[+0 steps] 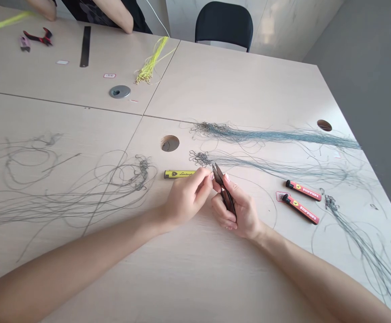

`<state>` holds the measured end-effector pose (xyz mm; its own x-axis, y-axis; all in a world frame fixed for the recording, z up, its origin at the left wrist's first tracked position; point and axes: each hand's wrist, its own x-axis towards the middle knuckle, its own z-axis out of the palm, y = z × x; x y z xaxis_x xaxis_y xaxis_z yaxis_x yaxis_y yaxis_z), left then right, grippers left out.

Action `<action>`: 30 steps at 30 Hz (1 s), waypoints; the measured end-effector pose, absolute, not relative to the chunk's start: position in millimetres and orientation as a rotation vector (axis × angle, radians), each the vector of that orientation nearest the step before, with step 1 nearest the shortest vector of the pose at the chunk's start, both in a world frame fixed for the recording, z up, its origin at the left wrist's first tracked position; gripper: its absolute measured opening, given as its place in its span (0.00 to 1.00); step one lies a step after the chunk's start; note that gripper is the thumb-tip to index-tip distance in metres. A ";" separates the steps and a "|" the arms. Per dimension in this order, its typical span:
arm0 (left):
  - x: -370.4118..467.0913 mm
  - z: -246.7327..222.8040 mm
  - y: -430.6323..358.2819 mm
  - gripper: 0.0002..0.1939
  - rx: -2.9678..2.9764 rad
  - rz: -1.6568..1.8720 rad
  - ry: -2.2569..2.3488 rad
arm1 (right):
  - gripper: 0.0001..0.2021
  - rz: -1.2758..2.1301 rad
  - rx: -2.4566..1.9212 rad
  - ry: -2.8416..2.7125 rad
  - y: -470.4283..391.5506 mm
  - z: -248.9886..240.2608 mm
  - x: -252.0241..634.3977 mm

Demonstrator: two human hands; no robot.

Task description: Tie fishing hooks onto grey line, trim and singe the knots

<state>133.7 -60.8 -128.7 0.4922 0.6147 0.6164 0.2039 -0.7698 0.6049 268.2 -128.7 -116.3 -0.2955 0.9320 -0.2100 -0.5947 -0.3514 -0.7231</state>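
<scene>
My right hand [237,208] is closed around dark thread snips [227,195], their blades pointing up and away from me. Right beside the blade tips, my left hand [190,195] is pinched shut on a thin fishing line, mostly hidden by the fingers. A loose line curves out to the right of the hands. Just beyond them lies a bundle of fishing hooks [200,158] with grey lines trailing right. Behind my left hand, a yellow lighter-like stick [177,174] is partly covered.
A larger hook bundle with blue-green lines [283,136] lies farther back. Two red Ferrari-labelled sticks [305,190] and another hook bundle [332,204] are at right. Tangled lines [115,195] spread left. Across the table are yellow lines [150,65], pliers [41,37] and a person's arm [116,13].
</scene>
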 end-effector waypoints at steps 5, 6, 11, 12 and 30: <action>133.5 -129.3 -61.1 0.09 2.284 1.202 0.678 | 0.18 1.835 -0.763 -0.638 -127.8 -116.2 267.9; 133.6 -129.3 -61.2 0.09 2.282 1.203 0.676 | 0.18 1.835 -0.765 -0.637 -127.7 -116.2 267.7; 134.2 -128.6 -61.2 0.09 2.277 1.198 0.686 | 0.18 1.832 -0.774 -0.622 -127.4 -116.7 267.1; 134.2 -128.4 -61.2 0.09 2.279 1.196 0.689 | 0.18 1.830 -0.779 -0.621 -127.4 -116.8 267.0; 133.8 -128.1 -61.6 0.08 2.291 1.222 0.720 | 0.21 1.772 -0.891 -0.699 -128.3 -113.3 263.5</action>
<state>133.8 -61.6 -128.1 0.4731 0.6282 0.6177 0.2359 -0.7658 0.5982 263.5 -128.3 -113.3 -0.2368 0.9384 -0.2515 -0.5141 -0.3407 -0.7871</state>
